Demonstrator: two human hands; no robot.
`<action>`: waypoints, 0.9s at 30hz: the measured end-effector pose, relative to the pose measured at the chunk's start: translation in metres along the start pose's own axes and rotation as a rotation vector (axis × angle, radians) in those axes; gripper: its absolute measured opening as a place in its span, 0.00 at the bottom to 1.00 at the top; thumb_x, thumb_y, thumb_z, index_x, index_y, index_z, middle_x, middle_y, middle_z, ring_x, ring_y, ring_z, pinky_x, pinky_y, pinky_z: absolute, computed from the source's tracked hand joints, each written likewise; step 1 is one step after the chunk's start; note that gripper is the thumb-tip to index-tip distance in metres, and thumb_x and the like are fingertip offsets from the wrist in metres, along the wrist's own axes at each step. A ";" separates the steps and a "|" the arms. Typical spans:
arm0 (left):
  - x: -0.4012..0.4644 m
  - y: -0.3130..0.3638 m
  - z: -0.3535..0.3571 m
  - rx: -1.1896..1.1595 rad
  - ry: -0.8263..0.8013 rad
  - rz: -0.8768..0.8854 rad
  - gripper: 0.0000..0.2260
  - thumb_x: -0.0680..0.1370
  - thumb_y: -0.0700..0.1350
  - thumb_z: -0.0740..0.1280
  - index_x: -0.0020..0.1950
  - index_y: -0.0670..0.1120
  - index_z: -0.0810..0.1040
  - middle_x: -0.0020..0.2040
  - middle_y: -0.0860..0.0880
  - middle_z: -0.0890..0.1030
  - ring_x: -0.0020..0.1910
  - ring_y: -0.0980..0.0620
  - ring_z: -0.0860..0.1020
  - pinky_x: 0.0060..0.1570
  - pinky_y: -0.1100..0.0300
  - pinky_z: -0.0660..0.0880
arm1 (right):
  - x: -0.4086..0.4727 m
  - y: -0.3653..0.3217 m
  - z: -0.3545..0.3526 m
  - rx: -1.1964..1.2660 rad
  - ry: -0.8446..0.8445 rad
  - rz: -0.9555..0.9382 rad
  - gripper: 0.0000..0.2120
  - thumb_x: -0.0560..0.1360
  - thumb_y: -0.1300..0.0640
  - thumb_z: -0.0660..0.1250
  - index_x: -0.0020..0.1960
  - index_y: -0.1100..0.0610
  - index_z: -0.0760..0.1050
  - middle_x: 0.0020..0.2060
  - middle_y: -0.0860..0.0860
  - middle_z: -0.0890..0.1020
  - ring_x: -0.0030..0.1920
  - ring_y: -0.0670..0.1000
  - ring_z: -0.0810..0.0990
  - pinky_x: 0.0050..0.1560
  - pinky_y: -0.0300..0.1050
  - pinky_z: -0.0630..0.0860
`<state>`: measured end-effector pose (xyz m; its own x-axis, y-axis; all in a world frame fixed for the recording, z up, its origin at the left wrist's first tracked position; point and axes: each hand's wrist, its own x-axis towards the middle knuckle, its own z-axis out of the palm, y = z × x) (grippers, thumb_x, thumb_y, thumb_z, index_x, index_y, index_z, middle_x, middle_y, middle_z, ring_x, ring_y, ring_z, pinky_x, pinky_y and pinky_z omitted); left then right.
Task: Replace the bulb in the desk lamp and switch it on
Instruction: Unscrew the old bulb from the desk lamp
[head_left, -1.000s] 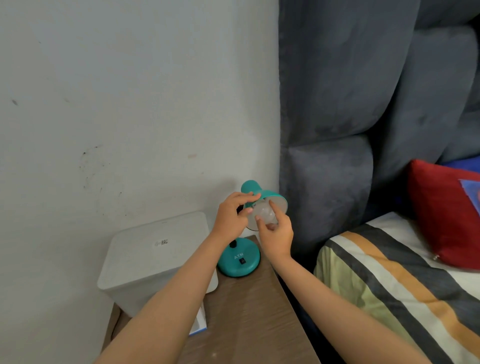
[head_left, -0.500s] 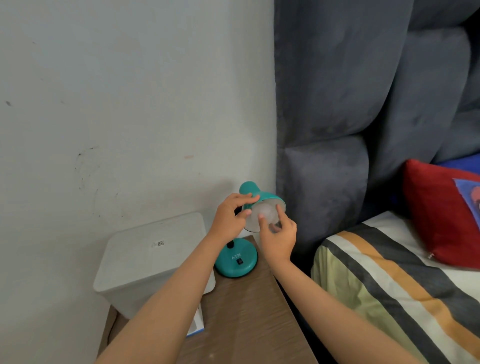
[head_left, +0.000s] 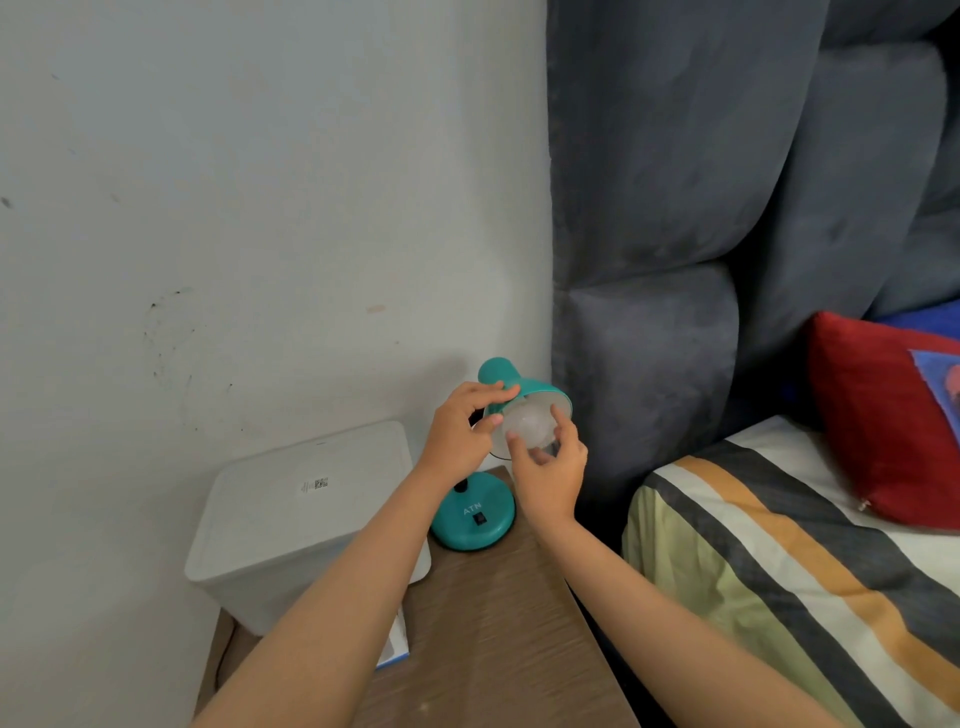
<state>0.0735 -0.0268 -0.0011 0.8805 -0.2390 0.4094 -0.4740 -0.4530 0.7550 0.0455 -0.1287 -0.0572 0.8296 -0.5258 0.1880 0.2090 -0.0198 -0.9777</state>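
While left hand (head_left: 460, 435) steadies teal shade (head_left: 540, 395), right hand (head_left: 551, 467) grip curls round bulb (head_left: 527, 428)

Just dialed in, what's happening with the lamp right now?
A person is working on the bulb of the small teal desk lamp standing on the wooden bedside table. The left hand grips the teal lamp shade to steady it, while the right hand holds the frosted white bulb inside the shade with curled fingertips. The bulb is unlit.
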 end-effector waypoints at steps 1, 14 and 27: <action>0.000 0.000 0.000 -0.003 0.001 -0.002 0.17 0.75 0.34 0.65 0.59 0.52 0.78 0.59 0.51 0.76 0.60 0.59 0.73 0.58 0.78 0.64 | 0.000 -0.001 0.000 0.011 -0.002 0.031 0.30 0.72 0.57 0.71 0.71 0.55 0.64 0.64 0.56 0.66 0.45 0.43 0.77 0.51 0.36 0.75; -0.001 -0.001 0.001 0.003 -0.013 0.015 0.17 0.75 0.34 0.64 0.60 0.51 0.78 0.59 0.50 0.76 0.60 0.58 0.72 0.60 0.74 0.65 | -0.003 0.000 0.004 -0.027 0.017 0.014 0.31 0.69 0.57 0.75 0.67 0.55 0.65 0.62 0.54 0.65 0.57 0.48 0.70 0.54 0.30 0.68; -0.003 -0.001 0.003 0.039 -0.003 0.051 0.17 0.75 0.34 0.64 0.60 0.50 0.78 0.59 0.49 0.76 0.61 0.57 0.72 0.58 0.80 0.62 | -0.002 0.001 0.001 -0.006 0.038 0.005 0.26 0.68 0.63 0.74 0.63 0.52 0.71 0.60 0.53 0.67 0.58 0.53 0.74 0.61 0.48 0.75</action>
<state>0.0718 -0.0283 -0.0048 0.8552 -0.2653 0.4452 -0.5178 -0.4731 0.7128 0.0445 -0.1264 -0.0580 0.8103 -0.5577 0.1799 0.2018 -0.0227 -0.9792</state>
